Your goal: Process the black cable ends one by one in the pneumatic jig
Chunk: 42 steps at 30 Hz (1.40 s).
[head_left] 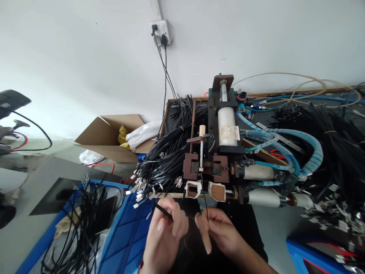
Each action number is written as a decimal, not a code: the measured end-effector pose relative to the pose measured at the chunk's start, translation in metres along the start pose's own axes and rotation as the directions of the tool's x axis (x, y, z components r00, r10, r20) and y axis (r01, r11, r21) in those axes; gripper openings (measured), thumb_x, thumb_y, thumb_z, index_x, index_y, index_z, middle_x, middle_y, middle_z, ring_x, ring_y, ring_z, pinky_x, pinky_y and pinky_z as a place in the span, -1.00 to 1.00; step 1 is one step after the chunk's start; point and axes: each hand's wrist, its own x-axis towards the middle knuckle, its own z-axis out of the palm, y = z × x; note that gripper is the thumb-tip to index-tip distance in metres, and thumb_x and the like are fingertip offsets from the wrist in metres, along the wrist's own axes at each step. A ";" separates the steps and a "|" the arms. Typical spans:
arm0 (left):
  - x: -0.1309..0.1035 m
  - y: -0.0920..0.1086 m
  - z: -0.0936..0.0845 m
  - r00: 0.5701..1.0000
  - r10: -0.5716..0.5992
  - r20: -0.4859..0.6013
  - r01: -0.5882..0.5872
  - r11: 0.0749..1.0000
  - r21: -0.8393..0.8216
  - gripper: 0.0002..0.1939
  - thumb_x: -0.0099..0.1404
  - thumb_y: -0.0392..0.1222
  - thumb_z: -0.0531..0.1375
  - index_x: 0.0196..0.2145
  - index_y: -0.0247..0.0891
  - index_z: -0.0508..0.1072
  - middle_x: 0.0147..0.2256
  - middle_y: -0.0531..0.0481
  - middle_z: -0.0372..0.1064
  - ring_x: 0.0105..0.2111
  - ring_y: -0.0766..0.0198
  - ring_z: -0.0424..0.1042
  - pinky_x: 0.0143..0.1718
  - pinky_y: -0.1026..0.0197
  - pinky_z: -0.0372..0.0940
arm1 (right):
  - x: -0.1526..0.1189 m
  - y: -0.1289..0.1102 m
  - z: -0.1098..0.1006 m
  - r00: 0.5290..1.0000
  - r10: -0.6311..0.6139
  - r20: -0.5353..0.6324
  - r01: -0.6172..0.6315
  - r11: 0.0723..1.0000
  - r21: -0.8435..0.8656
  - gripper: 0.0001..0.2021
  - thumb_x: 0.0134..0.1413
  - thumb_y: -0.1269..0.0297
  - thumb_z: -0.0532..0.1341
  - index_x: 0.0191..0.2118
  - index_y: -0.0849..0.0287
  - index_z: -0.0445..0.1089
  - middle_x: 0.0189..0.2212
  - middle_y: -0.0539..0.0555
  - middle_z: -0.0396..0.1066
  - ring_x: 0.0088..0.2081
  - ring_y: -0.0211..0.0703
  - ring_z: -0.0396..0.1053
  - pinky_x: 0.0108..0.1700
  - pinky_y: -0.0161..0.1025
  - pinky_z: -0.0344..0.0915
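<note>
My left hand (pixel 167 232) is closed around a short black rod-like piece (pixel 163 211), its fingers curled; what the piece is I cannot make out. My right hand (pixel 218 230) pinches a thin black cable (pixel 204 203) between thumb and fingers. From there the cable runs up between two pale-wrapped pads (pixel 217 191) to the brown clamp blocks (pixel 191 166) of a pneumatic machine (pixel 227 123). Both hands are just in front of the machine. To their left, a thick bundle of black cables (pixel 164 161) with pale connector ends lies on the bench.
A blue crate (pixel 122 228) at lower left holds loose black cables. Behind it stands an open cardboard box (pixel 97 135). More cables (pixel 327 133) lie on the right, beyond blue-wrapped hoses (pixel 310 148) and metal cylinders (pixel 266 196). Another blue container (pixel 296 253) sits at lower right.
</note>
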 end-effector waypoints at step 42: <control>-0.005 -0.003 -0.001 0.920 0.309 -0.240 -0.178 0.878 0.445 -0.84 0.40 -0.08 0.38 -0.33 -0.16 0.63 -0.33 0.02 0.38 -0.24 0.16 0.30 -0.13 0.18 0.23 | -0.006 0.004 0.006 0.993 -0.094 -0.069 0.007 0.641 -0.767 -0.59 -0.11 0.56 0.23 -0.63 0.09 -0.05 -0.45 -0.04 0.14 -0.39 -0.17 0.14 -0.33 -0.17 -0.01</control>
